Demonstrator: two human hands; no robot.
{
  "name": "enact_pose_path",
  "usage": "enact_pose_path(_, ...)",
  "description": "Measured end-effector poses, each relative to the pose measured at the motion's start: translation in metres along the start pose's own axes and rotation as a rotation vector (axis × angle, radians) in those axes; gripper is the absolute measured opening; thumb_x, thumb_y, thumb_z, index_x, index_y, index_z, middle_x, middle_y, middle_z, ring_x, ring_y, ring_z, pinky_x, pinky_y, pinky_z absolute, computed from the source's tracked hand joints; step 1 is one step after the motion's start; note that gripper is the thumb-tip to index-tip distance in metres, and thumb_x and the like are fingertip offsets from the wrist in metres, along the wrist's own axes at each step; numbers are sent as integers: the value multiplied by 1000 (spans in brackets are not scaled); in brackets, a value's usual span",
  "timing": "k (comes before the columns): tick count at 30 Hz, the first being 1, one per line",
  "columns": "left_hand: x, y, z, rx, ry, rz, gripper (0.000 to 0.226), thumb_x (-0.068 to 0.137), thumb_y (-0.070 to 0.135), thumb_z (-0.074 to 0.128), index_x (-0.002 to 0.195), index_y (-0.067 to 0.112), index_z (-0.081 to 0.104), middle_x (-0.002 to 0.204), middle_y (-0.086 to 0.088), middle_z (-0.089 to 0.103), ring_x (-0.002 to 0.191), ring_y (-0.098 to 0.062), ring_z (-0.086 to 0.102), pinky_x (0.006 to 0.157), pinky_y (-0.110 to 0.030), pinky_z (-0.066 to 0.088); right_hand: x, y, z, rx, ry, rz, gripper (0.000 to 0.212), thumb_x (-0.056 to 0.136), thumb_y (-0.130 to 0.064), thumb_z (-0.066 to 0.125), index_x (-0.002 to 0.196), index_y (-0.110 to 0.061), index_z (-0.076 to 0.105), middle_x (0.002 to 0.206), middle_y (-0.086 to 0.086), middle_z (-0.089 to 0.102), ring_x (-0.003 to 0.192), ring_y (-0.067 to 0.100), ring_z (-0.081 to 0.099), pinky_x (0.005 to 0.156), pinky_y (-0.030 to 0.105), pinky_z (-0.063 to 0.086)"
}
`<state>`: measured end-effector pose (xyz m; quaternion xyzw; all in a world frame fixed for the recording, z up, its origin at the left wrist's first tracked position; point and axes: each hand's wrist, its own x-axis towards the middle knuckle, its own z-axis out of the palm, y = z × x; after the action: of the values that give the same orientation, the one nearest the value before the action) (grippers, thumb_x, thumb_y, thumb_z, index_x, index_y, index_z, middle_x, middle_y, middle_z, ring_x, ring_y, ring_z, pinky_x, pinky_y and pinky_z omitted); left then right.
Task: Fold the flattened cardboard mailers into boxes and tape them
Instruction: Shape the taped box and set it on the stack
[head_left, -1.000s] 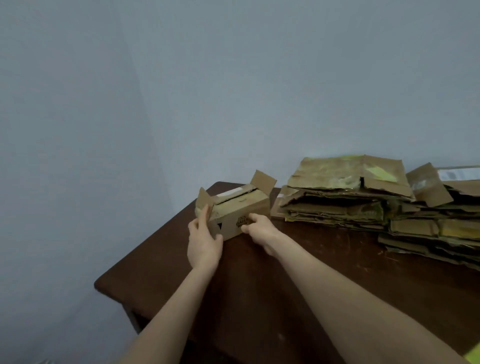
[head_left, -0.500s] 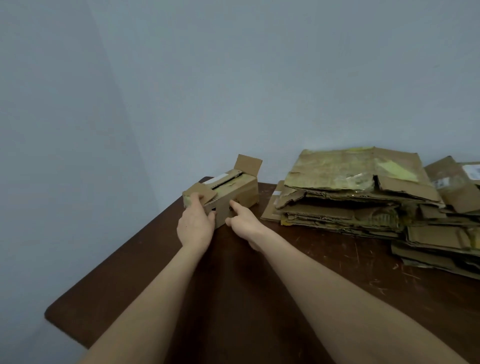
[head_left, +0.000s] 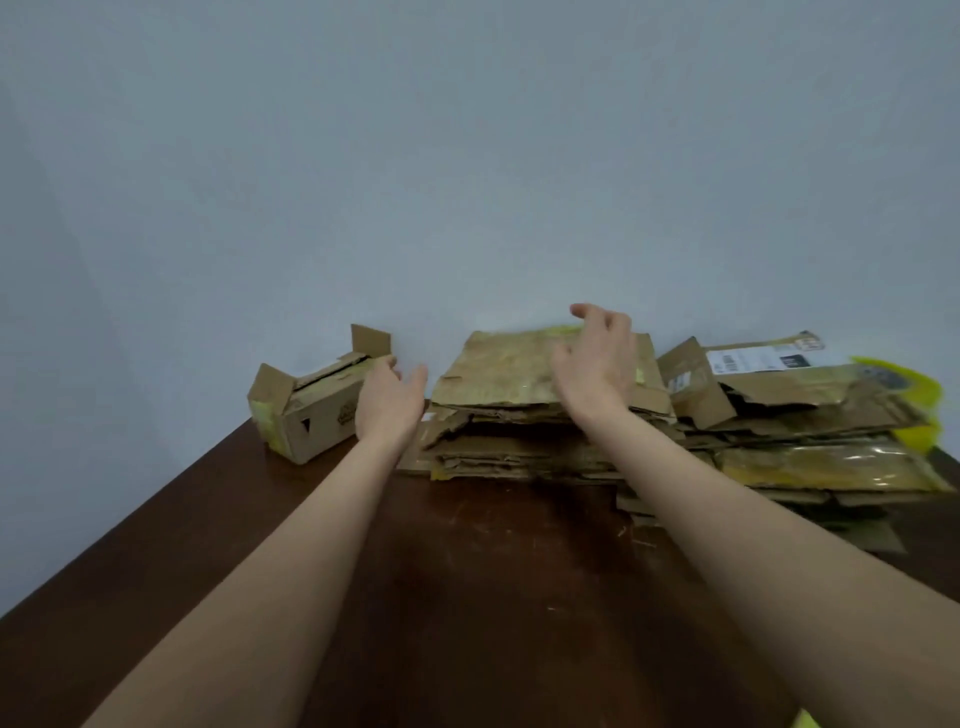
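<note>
I am looking down along two bare forearms that are lying stretched out over the dark brown table (head_left: 493, 571) toward its far edge, where a pale blue-grey wall (head_left: 467, 156) is rising behind everything. The folded box (head_left: 317, 415) is sitting at the table's far left corner, resting on its long side, with the flaps at both ends standing open and a yellow-green patch showing on its left end. My left hand (head_left: 387, 402) is hovering just to the right of that box, between it and the stack of flattened mailers (head_left: 498, 379); its fingers are spreading loosely, nearly straight, and gripping nothing. I cannot tell whether its fingertips are brushing the box. The stack is lying along the middle of the far edge, its ragged layers piling up unevenly. My right hand (head_left: 597, 364) is hanging over the stack's top sheet, palm down, fingers gently curving and apart, thumb lifting toward the wall, and it is holding nothing; I cannot tell whether it is touching the cardboard. A second pile (head_left: 810, 415) of flattened cardboard is lying just beside the first, toward the far right corner, with a white shipping label (head_left: 753, 358) showing on top and bright yellow-green showing at its right side.
</note>
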<state>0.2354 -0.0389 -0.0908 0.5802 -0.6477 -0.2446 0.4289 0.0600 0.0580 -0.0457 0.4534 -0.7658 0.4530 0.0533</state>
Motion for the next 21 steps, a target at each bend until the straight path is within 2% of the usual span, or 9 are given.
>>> enact_pose_path(3, 1, 23, 16, -22, -192, -56, 68, 97, 49, 41, 149, 9, 25, 151, -12, 35, 136, -30, 36, 107, -38, 31, 19, 42, -24, -38, -75, 277, 57, 95, -19, 52, 147, -15, 30, 150, 12, 30, 135, 30, 33, 105, 42, 36)
enact_pose_path(6, -6, 33, 27, -23, -244, -56, 65, 97, 47, 42, 146, 5, 33, 150, -11, 37, 136, -28, 37, 106, -36, 32, 17, 65, -32, 113, -253, 421, 60, 94, -25, 57, 145, -7, 30, 144, 16, 40, 129, 34, 43, 91, 37, 42)
enact_pose_path(8, -13, 39, 27, -48, -161, -39, 57, 96, 41, 48, 142, 7, 42, 143, -8, 47, 128, -25, 46, 95, -31, 38, 13, 71, -34, 186, -241, 407, 61, 91, -28, 63, 143, -10, 35, 141, 13, 47, 126, 32, 47, 93, 38, 42)
enact_pose_path(10, -17, 46, 18, -178, -42, -42, 49, 94, 31, 55, 137, 9, 48, 134, -1, 54, 117, -19, 52, 88, -26, 38, 14, 71, -41, 310, -205, 397, 69, 88, -28, 67, 147, -15, 33, 144, 10, 45, 129, 31, 45, 100, 41, 41)
enact_pose_path(11, -18, 50, 12, -265, -1, -48, 46, 92, 26, 58, 134, 10, 51, 129, 3, 55, 112, -16, 54, 90, -26, 41, 15, 69, -46, 406, -199, 403, 73, 88, -25, 69, 148, -16, 30, 146, 10, 43, 130, 30, 44, 102, 41, 40)
enact_pose_path(13, -22, 54, -3, -377, 33, -42, 42, 89, 17, 59, 130, 11, 55, 127, -1, 59, 108, -16, 57, 96, -32, 46, 14, 62, -61, 618, -217, 424, 78, 87, -17, 70, 151, -14, 24, 147, 10, 43, 130, 28, 44, 101, 40, 40)
enact_pose_path(16, -43, 58, -27, -376, 3, 35, 43, 89, 7, 54, 132, 9, 54, 123, -6, 61, 105, -17, 58, 95, -35, 49, 4, 56, -83, 810, -337, 424, 83, 84, -13, 71, 152, -10, 23, 146, 9, 45, 126, 27, 48, 91, 38, 44)
enact_pose_path(19, -75, 57, -51, -409, -40, 114, 46, 90, -1, 49, 134, 10, 52, 124, -4, 60, 108, -15, 58, 94, -34, 50, -18, 48, -107, 944, -479, 394, 76, 81, -27, 74, 145, -10, 38, 139, 8, 52, 115, 24, 55, 79, 37, 51)
enact_pose_path(21, -100, 55, -64, -408, -58, 175, 44, 89, -7, 48, 129, 12, 54, 110, -2, 60, 96, -11, 58, 86, -26, 49, -42, 44, -123, 892, -507, 340, 93, 73, -49, 77, 147, -14, 34, 139, 3, 50, 118, 23, 53, 90, 40, 48)
